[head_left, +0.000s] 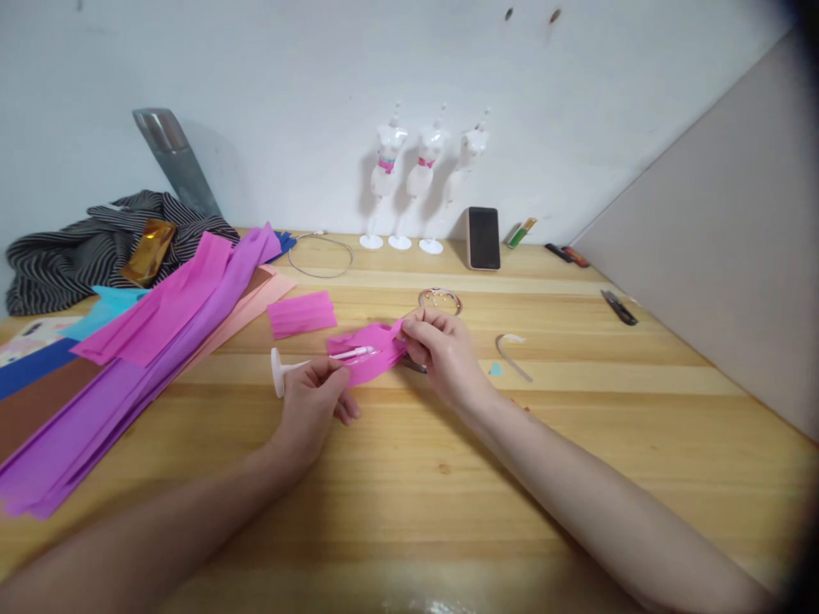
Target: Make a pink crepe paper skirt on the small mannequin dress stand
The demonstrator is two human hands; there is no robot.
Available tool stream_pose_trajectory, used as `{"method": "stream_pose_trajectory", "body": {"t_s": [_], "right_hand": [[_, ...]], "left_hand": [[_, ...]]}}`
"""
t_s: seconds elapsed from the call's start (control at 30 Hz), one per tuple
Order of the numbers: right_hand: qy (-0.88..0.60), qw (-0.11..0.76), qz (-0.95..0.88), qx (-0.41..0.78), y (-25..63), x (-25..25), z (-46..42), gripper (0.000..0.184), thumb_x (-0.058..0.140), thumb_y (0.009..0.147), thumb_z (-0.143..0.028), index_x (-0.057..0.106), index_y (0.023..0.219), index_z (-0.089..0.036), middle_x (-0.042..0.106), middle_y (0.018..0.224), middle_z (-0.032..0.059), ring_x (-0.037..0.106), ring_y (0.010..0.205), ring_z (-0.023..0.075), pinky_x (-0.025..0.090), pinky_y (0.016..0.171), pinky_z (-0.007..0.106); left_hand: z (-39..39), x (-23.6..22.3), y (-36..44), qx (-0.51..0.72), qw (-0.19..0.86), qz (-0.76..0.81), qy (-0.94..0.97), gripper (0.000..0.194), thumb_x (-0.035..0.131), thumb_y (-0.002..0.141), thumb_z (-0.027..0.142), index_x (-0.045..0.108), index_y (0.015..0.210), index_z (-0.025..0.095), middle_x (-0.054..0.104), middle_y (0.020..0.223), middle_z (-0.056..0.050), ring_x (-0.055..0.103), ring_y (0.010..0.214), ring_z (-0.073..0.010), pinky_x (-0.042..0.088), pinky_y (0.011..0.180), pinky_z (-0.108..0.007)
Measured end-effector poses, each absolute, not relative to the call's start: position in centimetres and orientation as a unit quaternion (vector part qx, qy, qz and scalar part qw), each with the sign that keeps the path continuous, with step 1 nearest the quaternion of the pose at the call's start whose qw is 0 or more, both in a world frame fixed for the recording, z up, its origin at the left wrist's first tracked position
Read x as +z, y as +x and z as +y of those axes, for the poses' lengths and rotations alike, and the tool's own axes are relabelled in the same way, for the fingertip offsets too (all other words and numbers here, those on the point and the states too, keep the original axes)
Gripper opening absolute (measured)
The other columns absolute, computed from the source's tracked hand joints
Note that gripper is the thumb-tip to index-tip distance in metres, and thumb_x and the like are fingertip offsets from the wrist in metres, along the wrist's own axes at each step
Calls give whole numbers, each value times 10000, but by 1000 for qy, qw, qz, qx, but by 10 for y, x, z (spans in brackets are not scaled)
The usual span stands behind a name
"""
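A white mini mannequin on a stand lies tilted on its side over the table, its round base [277, 373] pointing left. Pink crepe paper [371, 368] wraps around its upper part, so the torso is mostly hidden. My left hand [312, 394] is closed on the mannequin's pole near the paper's lower edge. With thumb and fingers, my right hand [443, 348] pinches the paper at its right end. A dark object, partly covered, lies beneath my right hand. Just behind is a loose piece of pink crepe paper [302, 314].
Three white mannequins [421, 179] stand along the wall beside a phone [484, 239]. Crepe paper strips [121, 409], a striped cloth [57, 256] and a bottle [179, 162] occupy the left. A cable [321, 275], beaded ring [457, 300], curved strip [512, 362] and cutter [618, 309] lie around.
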State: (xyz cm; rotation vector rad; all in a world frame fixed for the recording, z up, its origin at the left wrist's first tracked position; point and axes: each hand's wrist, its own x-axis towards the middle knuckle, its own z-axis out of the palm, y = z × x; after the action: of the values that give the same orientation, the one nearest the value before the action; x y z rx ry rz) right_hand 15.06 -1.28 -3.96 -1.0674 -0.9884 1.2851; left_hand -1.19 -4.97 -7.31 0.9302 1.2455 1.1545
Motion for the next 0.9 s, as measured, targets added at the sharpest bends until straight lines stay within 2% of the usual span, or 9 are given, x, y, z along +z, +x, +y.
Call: {"method": "stream_pose_trajectory", "body": {"t_s": [0.27, 0.73, 0.9], "right_hand": [[-449, 569, -418, 547, 150, -36, -12, 178, 658, 603, -281, 528, 546, -174, 372, 408, -82, 240, 385, 38, 110, 422, 231], [-455, 516, -527, 500, 144, -39, -19, 168, 635, 691, -322, 582, 632, -174, 430, 463, -69, 293, 437, 67, 199, 449, 234], [-449, 536, -500, 511, 146, -36, -19, 165, 633, 682, -308, 558, 623, -174, 546, 538, -29, 291, 425, 59, 195, 436, 235]], "left_hand": [[-49, -73, -11, 496, 567, 530, 389, 175, 661, 657, 310, 564, 645, 165, 579, 374, 20, 490, 306, -103, 378, 328, -178], [-51, -71, -11, 494, 564, 532, 394, 171, 656, 661, 315, 582, 659, 161, 575, 368, 23, 490, 304, -101, 378, 331, -177], [-50, -70, -11, 498, 568, 530, 385, 173, 656, 659, 311, 571, 646, 162, 569, 362, 22, 489, 305, -99, 376, 329, -173]]}}
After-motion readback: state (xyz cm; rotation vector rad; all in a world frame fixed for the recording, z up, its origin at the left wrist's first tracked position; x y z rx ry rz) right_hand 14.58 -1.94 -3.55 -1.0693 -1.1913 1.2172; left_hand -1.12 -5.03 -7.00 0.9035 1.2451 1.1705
